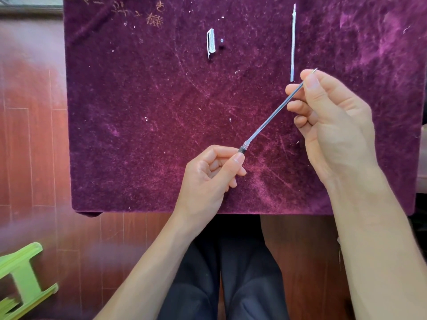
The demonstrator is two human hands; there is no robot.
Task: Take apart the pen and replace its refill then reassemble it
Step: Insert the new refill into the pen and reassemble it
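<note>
A thin dark refill (272, 115) runs diagonally above the purple velvet table (138, 135). My right hand (328, 125) pinches its upper end, with the metal tip poking out past my thumb. My left hand (210, 179) grips the pen barrel (242, 149) at the lower end; only its dark grip end and threads show, and the refill enters it there. A second, pale refill (293, 42) lies flat at the back right of the table. The clear pen cap (211, 42) with a clip lies at the back centre, with a tiny round part (221, 40) beside it.
The table's front edge runs just above my dark-trousered knees (231, 273). Wooden floor lies to the left, where a green plastic stool (20, 280) stands at the bottom corner. Small white specks dot the cloth.
</note>
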